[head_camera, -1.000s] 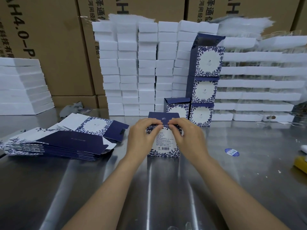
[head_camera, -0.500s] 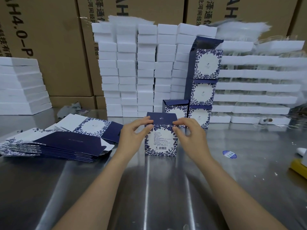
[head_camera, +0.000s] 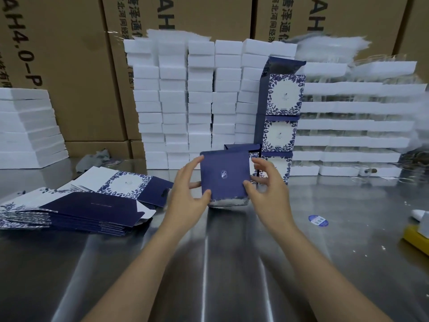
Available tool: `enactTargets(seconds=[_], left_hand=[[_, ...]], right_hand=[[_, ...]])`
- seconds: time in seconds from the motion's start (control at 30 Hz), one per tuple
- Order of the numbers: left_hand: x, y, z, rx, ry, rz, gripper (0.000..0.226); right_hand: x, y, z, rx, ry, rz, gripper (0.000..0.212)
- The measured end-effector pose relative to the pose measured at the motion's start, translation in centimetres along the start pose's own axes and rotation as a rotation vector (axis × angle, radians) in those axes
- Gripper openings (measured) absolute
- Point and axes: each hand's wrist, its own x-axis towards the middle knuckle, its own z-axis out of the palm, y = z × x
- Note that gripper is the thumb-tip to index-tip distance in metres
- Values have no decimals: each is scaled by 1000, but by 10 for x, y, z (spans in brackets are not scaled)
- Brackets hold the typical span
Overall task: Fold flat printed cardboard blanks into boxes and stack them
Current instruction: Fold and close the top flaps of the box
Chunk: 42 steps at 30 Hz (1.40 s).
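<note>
We work at a shiny steel bench (head_camera: 209,263). At our left lies a fanned stack of flat blanks (head_camera: 76,210), dark blue and white. Behind it lies a grey rag (head_camera: 92,158), and a pile of white slabs (head_camera: 25,129) stands at the far left. White blocks (head_camera: 185,101) line the back in columns, with a column of folded boxes (head_camera: 282,98) just beside them and white trays (head_camera: 348,126) further right. A blue sticker (head_camera: 318,220) lies flat at our right, and a yellow block (head_camera: 415,239) sits at the edge. A tilted box (head_camera: 224,175) hangs low at the middle; whether it touches the bench we cannot tell.

Flat blanks (head_camera: 76,205) left on table (head_camera: 209,263); held box (head_camera: 224,177) centre; stacked boxes (head_camera: 282,117) behind-right.
</note>
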Motion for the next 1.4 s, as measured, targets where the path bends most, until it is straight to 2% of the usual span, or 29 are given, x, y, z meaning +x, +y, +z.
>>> enactTargets(seconds=[0.07, 0.17, 0.27, 0.43, 0.5, 0.57, 0.63, 0.7, 0.77, 0.83, 0.97, 1.17, 1.3, 1.4], left_hand=[[-5, -7, 2, 120, -93, 7, 102], [-12, -16, 6, 319, -182, -6, 99], [-13, -17, 7, 353, -162, -21, 89], [-12, -9, 9, 377, -78, 113, 82], [-10, -4, 9, 395, 5, 159, 65], [-9, -1, 10, 442, 54, 193, 45], [-11, 2, 11, 473, 43, 219, 41], [-13, 6, 11, 507, 29, 265, 47], [-12, 7, 11, 520, 45, 319, 41], [-11, 6, 12, 527, 82, 351, 25], [-9, 5, 14, 512, 74, 333, 10], [-8, 2, 12, 491, 73, 300, 6], [-10, 5, 13, 497, 51, 321, 13], [-8, 4, 13, 495, 32, 313, 7]], right_hand=[[-2, 12, -5, -115, -122, 23, 81], [-10, 32, -8, -352, -312, 97, 91], [-11, 36, -8, -398, -305, 121, 94], [-14, 27, -3, -476, -270, -13, 96], [-14, 17, 1, -488, -224, -81, 88], [-13, 10, 5, -517, -168, -166, 68], [-14, 8, 8, -560, -129, -220, 44], [-13, 8, 10, -576, -122, -232, 32], [-12, 8, 10, -565, -121, -231, 28], [-10, 9, 9, -569, -119, -251, 24], [-9, 10, 9, -582, -141, -333, 14], [-9, 7, 10, -530, -181, -344, 8], [-9, 6, 11, -507, -225, -307, 9], [-9, 3, 9, -505, -261, -287, 7]])
